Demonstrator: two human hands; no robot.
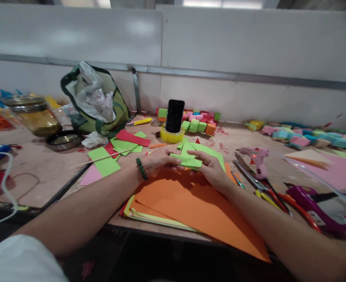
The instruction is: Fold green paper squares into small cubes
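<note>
Left hand (pixel 160 159) and right hand (pixel 211 169) each pinch a green paper strip (pixel 187 160), held just above an orange sheet (pixel 175 196). Beyond it: dark phone (pixel 174 114) upright at a yellow tape roll (pixel 172 136), coloured paper blocks (pixel 194 125) behind. Pink glue gun (pixel 258 158) and scissors (pixel 251 176) crowd the right forearm. To the left, thin stick (pixel 114 154) across green paper pieces (pixel 107 167); jar (pixel 35 115) and bag (pixel 119 102) farther off.

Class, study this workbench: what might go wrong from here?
The green paper held between left hand and right hand might crease unevenly.
The pink glue gun shows a red light; if hot, it could burn skin.
The orange sheet hangs over the front of the table, so a nudge might pull it off.
</note>
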